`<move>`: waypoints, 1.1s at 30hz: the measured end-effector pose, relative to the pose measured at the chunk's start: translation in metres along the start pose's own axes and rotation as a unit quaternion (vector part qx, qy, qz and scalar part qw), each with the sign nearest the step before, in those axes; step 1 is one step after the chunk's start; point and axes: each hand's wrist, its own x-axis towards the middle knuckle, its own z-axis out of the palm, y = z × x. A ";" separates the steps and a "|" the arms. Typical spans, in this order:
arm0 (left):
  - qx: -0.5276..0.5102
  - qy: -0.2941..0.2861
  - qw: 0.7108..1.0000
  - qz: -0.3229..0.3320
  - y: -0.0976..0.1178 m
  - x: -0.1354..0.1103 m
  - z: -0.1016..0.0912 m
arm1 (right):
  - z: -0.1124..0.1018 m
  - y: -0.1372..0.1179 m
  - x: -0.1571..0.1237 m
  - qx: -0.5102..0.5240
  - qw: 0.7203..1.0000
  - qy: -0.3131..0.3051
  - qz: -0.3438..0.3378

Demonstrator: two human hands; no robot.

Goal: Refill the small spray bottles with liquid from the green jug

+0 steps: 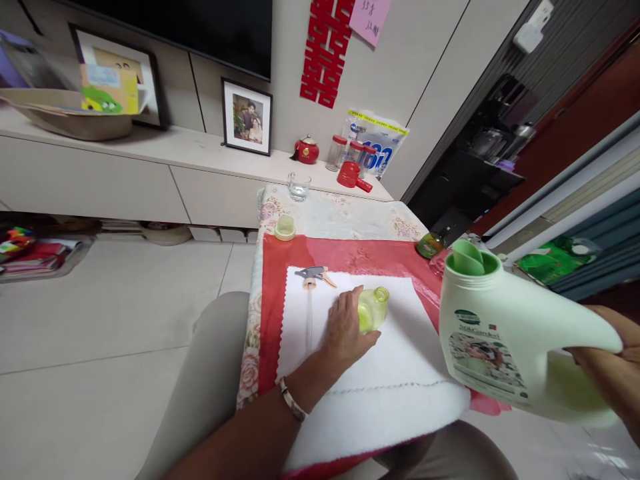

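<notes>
My left hand (345, 328) is wrapped round a small clear yellow-green spray bottle (373, 310), its neck uncovered and leaning to the right. The bottle rests on a white cloth (390, 360). To the right, my right hand (607, 367) grips the handle of a large pale green detergent jug (495, 340), raised beside the table, its spout uncovered. A grey and peach spray trigger head (315, 275) with a long clear tube lies on the cloth, left of my left hand. The jug's pale green cap (285, 227) stands at the table's far left.
A glass cup (299, 187) stands at the table's far edge. A dark green bottle (431, 244) lies at the right edge. Behind, a low cabinet (210, 193) carries picture frames, a red pot (306, 151) and lidded jars.
</notes>
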 end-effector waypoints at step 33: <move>-0.003 0.002 1.000 0.018 0.001 -0.001 -0.001 | -0.001 0.023 0.026 -0.261 0.949 -0.129 -0.119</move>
